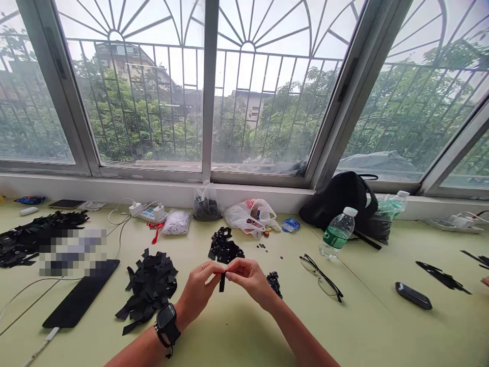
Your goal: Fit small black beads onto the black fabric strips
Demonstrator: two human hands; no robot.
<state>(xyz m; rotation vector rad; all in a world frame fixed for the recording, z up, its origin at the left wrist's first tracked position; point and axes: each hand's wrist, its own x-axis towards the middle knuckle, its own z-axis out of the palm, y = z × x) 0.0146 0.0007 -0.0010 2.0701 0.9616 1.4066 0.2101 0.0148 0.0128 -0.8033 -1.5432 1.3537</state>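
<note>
Hands (247, 278) pinch black strip (222, 284), tail hanging below

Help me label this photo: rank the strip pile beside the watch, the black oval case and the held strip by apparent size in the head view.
1. Strip pile
2. Black oval case
3. Held strip

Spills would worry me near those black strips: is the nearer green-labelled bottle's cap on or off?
On: the white cap covers the mouth of the bottle. How tightly it is screwed, I cannot tell.
</note>
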